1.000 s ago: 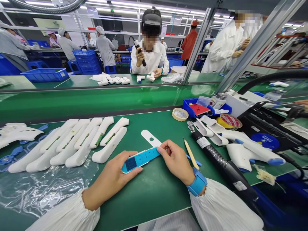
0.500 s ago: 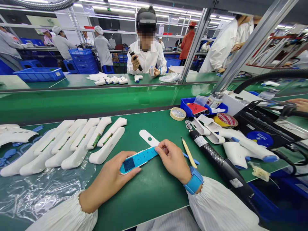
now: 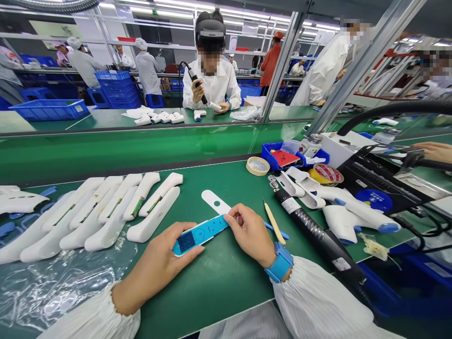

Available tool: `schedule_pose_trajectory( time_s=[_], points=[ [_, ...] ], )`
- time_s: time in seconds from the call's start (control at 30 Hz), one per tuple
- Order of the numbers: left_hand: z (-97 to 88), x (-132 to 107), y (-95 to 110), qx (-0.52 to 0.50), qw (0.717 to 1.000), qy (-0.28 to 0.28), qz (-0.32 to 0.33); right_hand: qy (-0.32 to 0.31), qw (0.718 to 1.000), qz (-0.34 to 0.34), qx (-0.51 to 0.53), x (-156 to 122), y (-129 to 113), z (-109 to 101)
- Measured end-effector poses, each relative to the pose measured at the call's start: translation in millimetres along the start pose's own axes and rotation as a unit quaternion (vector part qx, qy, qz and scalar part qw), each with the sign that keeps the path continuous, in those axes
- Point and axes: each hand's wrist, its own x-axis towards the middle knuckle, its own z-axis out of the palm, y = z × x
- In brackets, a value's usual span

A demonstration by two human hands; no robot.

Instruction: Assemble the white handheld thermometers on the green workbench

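Observation:
A slim blue panel [image 3: 198,234] with a dark screen window lies on the green bench. My left hand [image 3: 160,263] cups its near end, thumb pressed beside the screen. My right hand [image 3: 249,231], with a blue wrist strap [image 3: 279,262], pinches the panel's far end. A white cover plate [image 3: 213,201] with a round hole lies just beyond the panel. To the left, several white thermometer shells [image 3: 106,212] are lined up side by side.
A wooden stick [image 3: 273,227] and a black electric screwdriver [image 3: 310,230] lie right of my right hand. Finished white thermometers [image 3: 349,209], tape rolls [image 3: 257,165] and a blue tray [image 3: 273,157] sit further right. Clear plastic film [image 3: 52,278] covers the near left. A person works across the conveyor.
Both hands stay on the blue panel. The view has shifted slightly, so everything sits a little further left and up in frame.

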Motion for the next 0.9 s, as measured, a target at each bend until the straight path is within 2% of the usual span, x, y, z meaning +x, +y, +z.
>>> schedule_pose_trajectory(
  time_s=[0.9],
  points=[
    [-1.8,1.4,2.4,0.016,1.0,0.006,0.018,-0.003,1.0,0.003,-0.006,0.5,0.3,1.9]
  ],
)
